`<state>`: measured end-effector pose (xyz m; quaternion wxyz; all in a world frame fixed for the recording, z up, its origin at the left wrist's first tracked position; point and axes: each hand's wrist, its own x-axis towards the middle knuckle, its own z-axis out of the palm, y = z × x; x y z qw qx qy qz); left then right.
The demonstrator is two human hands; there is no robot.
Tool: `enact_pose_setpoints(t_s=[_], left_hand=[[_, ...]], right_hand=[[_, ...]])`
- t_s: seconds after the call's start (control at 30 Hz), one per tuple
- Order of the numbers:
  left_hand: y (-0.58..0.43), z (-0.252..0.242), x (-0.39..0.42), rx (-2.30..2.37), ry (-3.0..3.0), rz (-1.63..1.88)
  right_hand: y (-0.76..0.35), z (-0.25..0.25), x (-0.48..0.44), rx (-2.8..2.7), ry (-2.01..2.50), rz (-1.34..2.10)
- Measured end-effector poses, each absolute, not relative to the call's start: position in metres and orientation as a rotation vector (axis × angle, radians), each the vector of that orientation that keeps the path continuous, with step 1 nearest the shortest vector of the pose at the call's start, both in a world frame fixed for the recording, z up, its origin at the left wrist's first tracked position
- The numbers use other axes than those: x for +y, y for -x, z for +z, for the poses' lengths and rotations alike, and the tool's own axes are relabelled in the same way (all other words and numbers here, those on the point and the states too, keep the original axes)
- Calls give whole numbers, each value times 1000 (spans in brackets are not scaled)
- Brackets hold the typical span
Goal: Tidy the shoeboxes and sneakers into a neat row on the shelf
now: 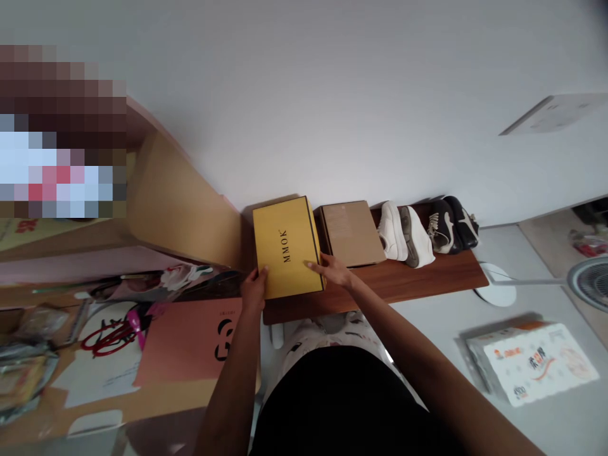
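I have the left hand [254, 290] and right hand [334, 271] clasping the yellow MMOK box [285, 247] from both sides, fingers spread on its edges, box on the wooden bench [418, 282] beside a kraft cardboard box [351, 233].

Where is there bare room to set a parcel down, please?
Bare wood runs along the bench in front of the white sneakers. Bare floor lies between the bench and the tissue pack. The pile around the salmon folder, left of the yellow MMOK box, is crowded.
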<state>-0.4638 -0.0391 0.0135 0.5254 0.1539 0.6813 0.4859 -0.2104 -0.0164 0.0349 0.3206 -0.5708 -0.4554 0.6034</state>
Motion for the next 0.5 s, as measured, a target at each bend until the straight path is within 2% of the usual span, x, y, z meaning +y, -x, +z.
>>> enact_pose_setpoints(t_s=[0.17,0.5], left_hand=[[469,7,-30,1753,-486,1140],[458,-15,-18,1880,-592,1070]], right_hand=[[222,15,-12,-1186,1568,1621],[227,-3,3,-1360,1870,1467]])
